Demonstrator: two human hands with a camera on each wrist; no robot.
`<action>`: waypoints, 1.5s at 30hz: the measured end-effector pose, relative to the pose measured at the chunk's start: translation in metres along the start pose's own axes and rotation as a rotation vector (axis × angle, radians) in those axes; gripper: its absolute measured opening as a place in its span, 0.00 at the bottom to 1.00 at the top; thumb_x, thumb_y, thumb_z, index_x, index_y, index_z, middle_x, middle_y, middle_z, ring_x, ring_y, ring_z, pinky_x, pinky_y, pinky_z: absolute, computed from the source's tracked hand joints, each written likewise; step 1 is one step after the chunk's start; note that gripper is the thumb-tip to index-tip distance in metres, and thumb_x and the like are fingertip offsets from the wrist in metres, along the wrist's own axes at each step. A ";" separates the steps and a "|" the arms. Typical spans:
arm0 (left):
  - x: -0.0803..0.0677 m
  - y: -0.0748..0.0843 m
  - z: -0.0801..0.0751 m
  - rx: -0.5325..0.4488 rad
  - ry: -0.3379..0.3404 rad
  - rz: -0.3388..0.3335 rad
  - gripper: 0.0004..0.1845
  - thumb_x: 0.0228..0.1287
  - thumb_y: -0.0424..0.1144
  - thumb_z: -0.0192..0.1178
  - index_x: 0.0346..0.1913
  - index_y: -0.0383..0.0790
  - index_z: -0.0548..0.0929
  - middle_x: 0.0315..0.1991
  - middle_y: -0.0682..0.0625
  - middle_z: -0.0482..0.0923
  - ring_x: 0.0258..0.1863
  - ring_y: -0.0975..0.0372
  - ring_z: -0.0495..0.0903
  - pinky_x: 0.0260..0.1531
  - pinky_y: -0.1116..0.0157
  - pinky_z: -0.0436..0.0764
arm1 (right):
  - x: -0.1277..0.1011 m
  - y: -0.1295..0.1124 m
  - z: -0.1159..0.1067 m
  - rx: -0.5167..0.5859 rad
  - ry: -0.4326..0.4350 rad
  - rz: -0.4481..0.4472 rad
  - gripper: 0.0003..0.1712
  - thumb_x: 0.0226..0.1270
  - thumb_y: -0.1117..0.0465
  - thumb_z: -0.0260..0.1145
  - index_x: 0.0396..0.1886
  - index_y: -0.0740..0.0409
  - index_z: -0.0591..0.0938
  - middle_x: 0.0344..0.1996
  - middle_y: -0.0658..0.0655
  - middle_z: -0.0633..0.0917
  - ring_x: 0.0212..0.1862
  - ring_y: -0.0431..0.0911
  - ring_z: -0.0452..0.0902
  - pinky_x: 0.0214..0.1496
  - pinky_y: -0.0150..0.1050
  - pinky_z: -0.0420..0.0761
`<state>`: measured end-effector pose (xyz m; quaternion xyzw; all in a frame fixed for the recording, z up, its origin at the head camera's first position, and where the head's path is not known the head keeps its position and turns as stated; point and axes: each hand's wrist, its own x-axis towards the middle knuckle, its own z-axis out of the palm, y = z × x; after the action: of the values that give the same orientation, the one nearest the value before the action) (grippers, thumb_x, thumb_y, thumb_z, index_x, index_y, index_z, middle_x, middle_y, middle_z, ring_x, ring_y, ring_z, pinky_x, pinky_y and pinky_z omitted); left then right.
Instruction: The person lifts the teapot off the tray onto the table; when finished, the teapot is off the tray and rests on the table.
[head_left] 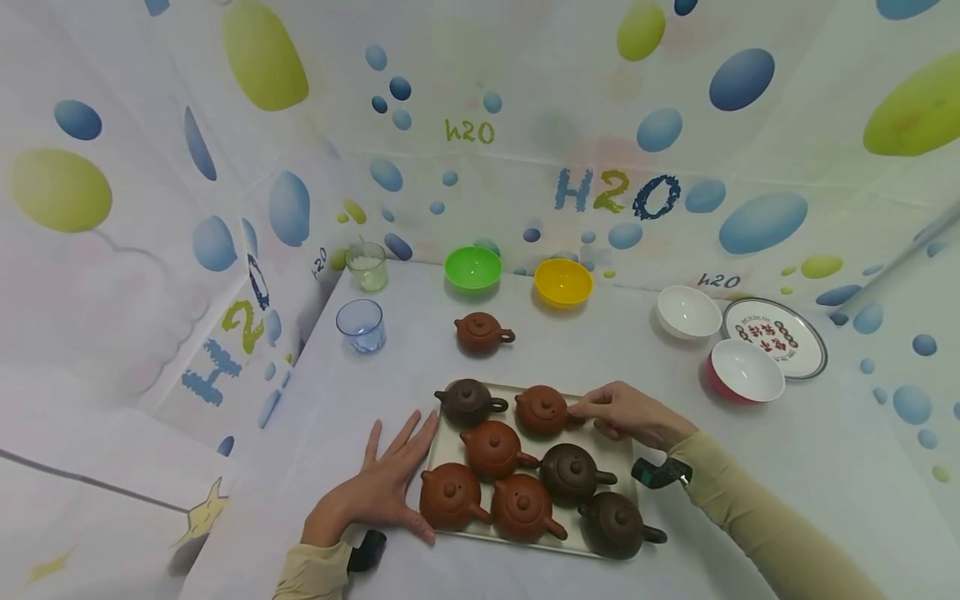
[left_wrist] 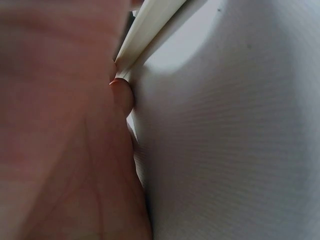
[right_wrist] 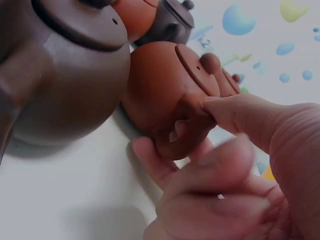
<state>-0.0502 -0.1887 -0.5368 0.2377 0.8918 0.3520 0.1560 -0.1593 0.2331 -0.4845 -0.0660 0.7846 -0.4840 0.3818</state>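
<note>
A cream tray (head_left: pixel 447 439) on the white table holds several clay teapots, some red-brown, some dark brown. My right hand (head_left: pixel 622 412) pinches the handle of the red-brown teapot (head_left: pixel 542 410) at the tray's far right corner. The right wrist view shows these fingers (right_wrist: pixel 225 112) curled on that teapot (right_wrist: pixel 165 90), with a dark brown teapot (right_wrist: pixel 65 70) beside it. My left hand (head_left: pixel 386 483) lies flat with fingers spread, against the tray's left edge. In the left wrist view the palm (left_wrist: pixel 60 125) rests on the cloth beside the tray rim (left_wrist: pixel 150 25).
One more red-brown teapot (head_left: pixel 483 333) stands alone beyond the tray. Two glasses (head_left: pixel 362 325) (head_left: pixel 367 267) stand at the back left, with a green bowl (head_left: pixel 472 268) and a yellow bowl (head_left: pixel 563 282) behind. White bowls (head_left: pixel 687 312) (head_left: pixel 746 371) and a plate (head_left: pixel 776 337) are at the right.
</note>
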 end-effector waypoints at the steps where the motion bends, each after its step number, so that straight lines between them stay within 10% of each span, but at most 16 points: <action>1: 0.000 0.000 0.000 -0.004 0.003 0.002 0.86 0.31 0.72 0.85 0.89 0.49 0.41 0.90 0.42 0.40 0.90 0.49 0.31 0.75 0.31 0.14 | 0.000 0.001 0.000 0.013 0.005 0.002 0.21 0.79 0.49 0.68 0.46 0.67 0.86 0.20 0.46 0.73 0.21 0.39 0.66 0.25 0.30 0.63; 7: -0.002 -0.001 0.001 0.009 0.011 0.008 0.86 0.31 0.71 0.85 0.89 0.49 0.41 0.90 0.42 0.41 0.90 0.48 0.33 0.75 0.30 0.15 | 0.002 0.003 0.006 0.054 -0.001 0.001 0.21 0.80 0.47 0.67 0.46 0.64 0.86 0.30 0.49 0.83 0.22 0.38 0.68 0.24 0.29 0.65; 45: 0.000 0.002 0.000 0.061 -0.027 -0.052 0.87 0.29 0.70 0.86 0.89 0.49 0.39 0.91 0.47 0.38 0.90 0.48 0.32 0.76 0.31 0.16 | 0.003 0.007 0.013 0.051 0.048 -0.004 0.22 0.80 0.45 0.66 0.40 0.62 0.84 0.22 0.49 0.75 0.23 0.40 0.70 0.26 0.31 0.65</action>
<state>-0.0499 -0.1873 -0.5349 0.2238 0.9058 0.3171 0.1699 -0.1504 0.2259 -0.4944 -0.0464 0.7806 -0.5062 0.3635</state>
